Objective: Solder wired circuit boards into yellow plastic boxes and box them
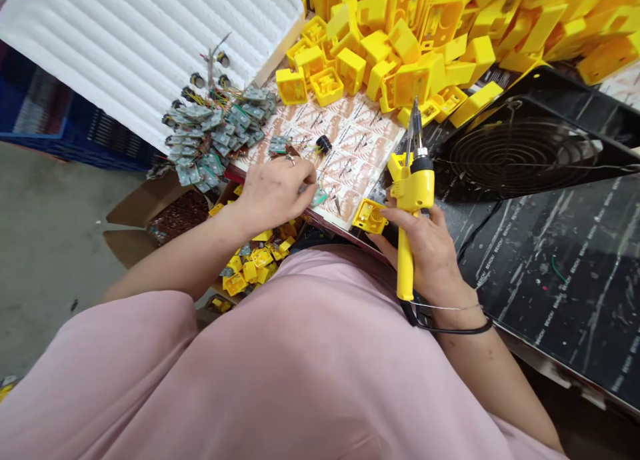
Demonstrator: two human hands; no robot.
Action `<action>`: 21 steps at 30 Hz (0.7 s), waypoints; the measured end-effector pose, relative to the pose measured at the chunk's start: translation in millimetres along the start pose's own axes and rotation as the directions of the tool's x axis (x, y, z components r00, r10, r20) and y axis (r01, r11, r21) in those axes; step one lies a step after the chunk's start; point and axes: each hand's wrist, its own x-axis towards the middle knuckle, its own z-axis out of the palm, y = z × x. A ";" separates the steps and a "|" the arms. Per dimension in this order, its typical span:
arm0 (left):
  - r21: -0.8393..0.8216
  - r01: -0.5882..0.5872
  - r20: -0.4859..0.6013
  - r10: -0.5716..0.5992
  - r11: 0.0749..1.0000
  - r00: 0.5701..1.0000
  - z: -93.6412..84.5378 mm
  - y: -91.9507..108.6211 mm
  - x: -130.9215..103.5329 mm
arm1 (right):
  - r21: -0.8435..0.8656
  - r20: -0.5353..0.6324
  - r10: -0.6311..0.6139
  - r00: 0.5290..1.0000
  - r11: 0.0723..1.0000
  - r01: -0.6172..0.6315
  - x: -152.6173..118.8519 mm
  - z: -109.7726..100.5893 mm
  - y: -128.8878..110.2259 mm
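Observation:
My left hand (280, 188) is closed with its fingertips pinched over a small green circuit board (320, 197), partly hidden beneath them. Thin wires run near the fingers by a round black component (323, 144); another small board (279, 145) lies just beyond the knuckles. In my right hand (429, 250) rests a yellow soldering iron (406, 263) with a solder-feed attachment, its metal tip pointing away from me. The thumb and a finger of that same hand also touch an open yellow plastic housing (369, 216) at the table edge.
Wired circuit boards (215, 137) are heaped beside a white foam sheet (150, 40). Yellow housings (410, 40) pile up at the back. A black fan (520, 143) stands at right on the black tabletop (565, 267). Below the edge, a box holds more yellow housings (255, 263).

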 end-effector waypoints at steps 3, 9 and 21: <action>-0.013 -0.070 -0.122 0.068 0.997 0.990 5.9 -5.0 -3.0 | -0.008 0.000 0.012 1.000 1.000 -0.012 -0.8 0.2 -0.9; 0.027 0.095 -0.088 -0.092 0.995 0.992 3.9 7.4 -9.5 | -0.039 0.003 0.029 1.000 0.999 -0.029 0.2 3.8 -3.2; -0.405 -0.098 -0.178 0.026 0.909 0.984 22.1 9.2 -13.0 | -0.026 -0.023 0.097 0.995 0.995 -0.097 -3.9 3.9 -5.3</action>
